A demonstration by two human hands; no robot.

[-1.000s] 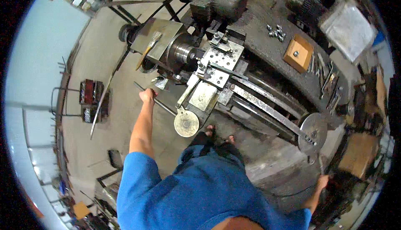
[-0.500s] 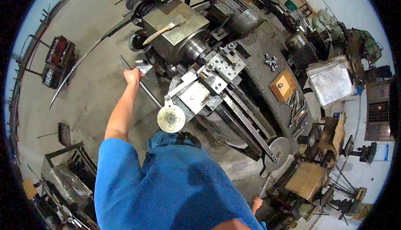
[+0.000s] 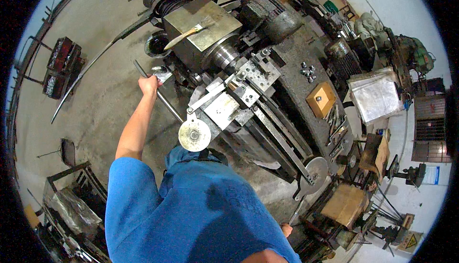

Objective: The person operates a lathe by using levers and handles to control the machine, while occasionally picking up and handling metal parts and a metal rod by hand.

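Note:
My left hand (image 3: 149, 85) is closed around the upper part of a long metal bar (image 3: 168, 105), which slants down toward the pale round dial (image 3: 194, 135) on a lathe-like machine. My right hand (image 3: 286, 230), mostly hidden by my blue shirt, is wrapped round the end of a thin metal crank handle (image 3: 297, 210). That handle joins the arm of a grey handwheel (image 3: 316, 173) at the end of the rails. Between the hands lies the machine's flat metal slide (image 3: 224, 111), next to a drilled tool block (image 3: 260, 74) and a shiny round spindle (image 3: 224, 55).
A paintbrush (image 3: 184, 37) rests on the metal headstock cover (image 3: 215, 19). On the dark bench lie a small open box (image 3: 321, 101), several metal parts (image 3: 308, 72) and wrenches (image 3: 338, 134). An electric motor (image 3: 270, 14) stands behind. Dark metal bins (image 3: 60, 69) sit on the floor at left.
The view has shifted slightly. My right hand has moved a little left with the crank handle, and my shirt now covers more of it. My left hand keeps its grip on the bar.

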